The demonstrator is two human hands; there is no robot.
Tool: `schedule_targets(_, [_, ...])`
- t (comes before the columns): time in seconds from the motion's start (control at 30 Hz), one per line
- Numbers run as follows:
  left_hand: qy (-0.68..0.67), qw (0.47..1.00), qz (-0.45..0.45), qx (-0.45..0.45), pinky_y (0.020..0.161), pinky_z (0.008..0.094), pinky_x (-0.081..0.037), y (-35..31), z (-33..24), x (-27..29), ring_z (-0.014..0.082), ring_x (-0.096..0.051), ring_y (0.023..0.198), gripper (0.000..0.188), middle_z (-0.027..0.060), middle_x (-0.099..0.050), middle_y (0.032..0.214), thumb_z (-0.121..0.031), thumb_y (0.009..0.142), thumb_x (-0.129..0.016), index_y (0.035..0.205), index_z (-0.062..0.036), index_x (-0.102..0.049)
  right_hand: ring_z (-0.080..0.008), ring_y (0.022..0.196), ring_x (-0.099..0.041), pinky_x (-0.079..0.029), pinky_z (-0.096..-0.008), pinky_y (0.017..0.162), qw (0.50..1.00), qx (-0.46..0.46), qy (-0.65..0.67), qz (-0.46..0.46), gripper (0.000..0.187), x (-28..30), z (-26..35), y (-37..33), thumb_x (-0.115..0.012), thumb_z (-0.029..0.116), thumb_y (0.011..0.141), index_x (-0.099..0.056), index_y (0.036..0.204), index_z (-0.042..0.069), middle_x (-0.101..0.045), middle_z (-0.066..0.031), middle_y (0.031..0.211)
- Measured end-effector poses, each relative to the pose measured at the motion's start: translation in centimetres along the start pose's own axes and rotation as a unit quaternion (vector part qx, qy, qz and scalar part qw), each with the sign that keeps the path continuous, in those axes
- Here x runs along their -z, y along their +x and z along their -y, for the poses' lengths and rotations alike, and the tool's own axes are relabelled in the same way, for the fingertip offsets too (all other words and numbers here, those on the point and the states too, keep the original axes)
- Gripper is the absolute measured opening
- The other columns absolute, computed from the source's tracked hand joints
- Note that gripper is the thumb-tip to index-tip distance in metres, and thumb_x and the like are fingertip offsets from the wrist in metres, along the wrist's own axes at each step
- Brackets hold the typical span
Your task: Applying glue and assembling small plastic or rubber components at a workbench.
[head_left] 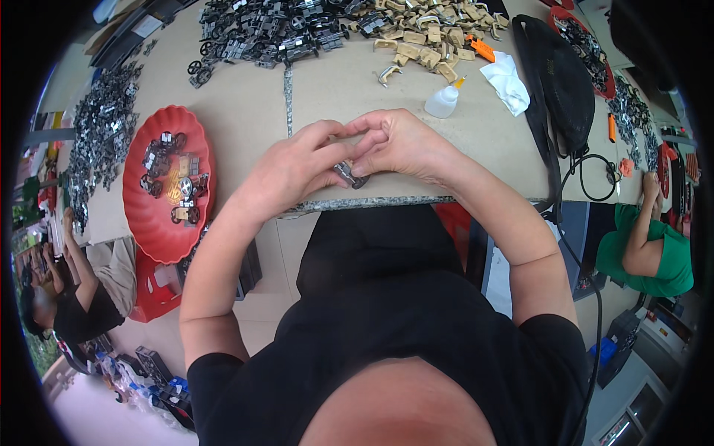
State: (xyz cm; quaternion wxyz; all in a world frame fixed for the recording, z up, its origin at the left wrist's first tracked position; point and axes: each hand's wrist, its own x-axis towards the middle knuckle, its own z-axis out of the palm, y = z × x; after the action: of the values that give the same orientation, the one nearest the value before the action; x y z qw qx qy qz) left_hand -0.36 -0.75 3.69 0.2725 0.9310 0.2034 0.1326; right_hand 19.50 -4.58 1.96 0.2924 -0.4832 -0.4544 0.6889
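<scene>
Close to the table's front edge, my left hand (306, 165) and my right hand (394, 147) meet around a small dark toy car part (349, 175). Fingers of both hands are closed on it, and they cover much of its shape. Beyond my hands lies a large heap of black and grey toy car chassis (271, 33). Tan plastic toy car body pieces (428, 44) are piled to the right of that heap. A small white squeeze bottle (442, 102) with a yellow tip stands beyond my right hand.
A red scalloped tray (169, 245) with several assembled toy cars sits at left. Right of the bottle lie a white tissue (507, 82), an orange tool (482, 49) and a black bag (561, 89) with a cable. Other people work at the left and at the right, in a green shirt (662, 256).
</scene>
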Motion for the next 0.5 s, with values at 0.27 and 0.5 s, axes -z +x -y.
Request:
schedule_targets(0.27, [0.043, 0.997, 0.026, -0.057, 0.071, 0.0365, -0.048, 0.4, 0.9, 0.3, 0.0274, -0.056, 0.087, 0.032, 0.0067, -0.054, 0.099, -0.016, 0.068, -0.069, 0.096, -0.0083, -0.055, -0.0146, 0.079, -0.063, -0.051, -0.0236, 0.072, 0.999, 0.005, 0.026, -0.022, 0.034, 0.0, -0.2, 0.0, -0.07, -0.002, 0.069, -0.052, 0.097, -0.002, -0.064, -0.012, 0.087])
schedule_targets(0.5, [-0.024, 0.997, -0.066, -0.009, 0.065, 0.0356, -0.047, 0.2, 1.4, -1.1, 0.0257, -0.055, 0.08, 0.028, 0.0066, -0.052, 0.087, -0.017, 0.068, -0.069, 0.087, -0.006, -0.053, -0.0137, 0.086, -0.06, -0.049, -0.0245, 0.077, 0.991, 0.125, -0.046, -0.025, 0.023, 0.0, -1.7, -0.4, -0.067, 0.002, 0.073, -0.057, 0.093, -0.003, -0.061, -0.0081, 0.093])
